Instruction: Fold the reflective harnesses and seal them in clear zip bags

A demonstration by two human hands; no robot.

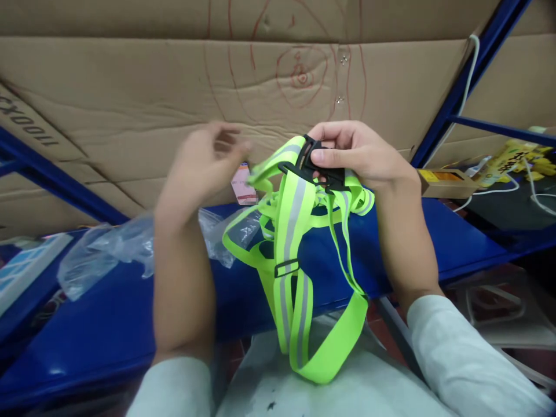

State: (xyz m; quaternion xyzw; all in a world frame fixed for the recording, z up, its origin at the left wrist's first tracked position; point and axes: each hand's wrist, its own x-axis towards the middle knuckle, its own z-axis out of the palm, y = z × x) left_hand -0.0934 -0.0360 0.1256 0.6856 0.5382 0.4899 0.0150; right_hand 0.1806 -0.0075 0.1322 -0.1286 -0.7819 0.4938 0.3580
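Note:
A neon-yellow reflective safety harness (293, 214) with grey stripes hangs in loops over the blue shelf edge toward my lap. Its black plastic buckle (309, 159) is pinched between the thumb and fingers of my right hand (358, 150). My left hand (211, 162) is raised to the left of the harness, blurred by motion, with thumb and fingers apart and nothing visible in them. Close by its thumb is a loose strap end (256, 174), also blurred. A black slider (286, 267) sits on one strap lower down.
Crumpled clear plastic bags (113, 246) lie on the blue shelf (243, 301), partly behind my left forearm. A pink-and-white label (244, 185) shows behind the harness. Cardboard (143, 87) with red drawn lines stands at the back. At right are a small box (447, 182), yellow packaging (506, 162) and white cables.

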